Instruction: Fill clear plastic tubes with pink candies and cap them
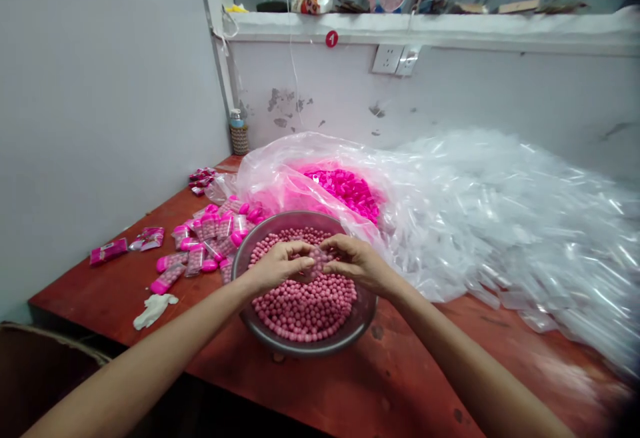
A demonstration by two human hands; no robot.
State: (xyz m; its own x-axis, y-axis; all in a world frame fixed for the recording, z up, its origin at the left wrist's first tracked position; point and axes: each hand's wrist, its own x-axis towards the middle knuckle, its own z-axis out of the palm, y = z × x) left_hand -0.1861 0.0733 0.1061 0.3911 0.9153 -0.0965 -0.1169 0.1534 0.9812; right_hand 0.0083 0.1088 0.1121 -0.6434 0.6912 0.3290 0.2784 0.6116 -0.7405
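Note:
Both my hands meet over a dark grey bowl [367, 318] heaped with small round pink balls [300, 311]. Between them is a clear plastic container [318, 263] with pink balls showing through it. My left hand [283, 265] pinches its left side, and my right hand [355, 261] has thumb and fingers closed at its right side. The fingers partly cover the container, so its ends are hard to make out. Left of the bowl lie several filled clear containers with bright pink caps [167, 278], piled loosely.
Behind the bowl, a clear bag [280, 158] holds bright pink caps [345, 191]. A big heap of empty clear containers [500, 218] covers the right side. Pink packets [109, 251] and a crumpled white scrap [154, 310] lie on the red table [350, 391]. A jar [239, 133] stands in the back corner.

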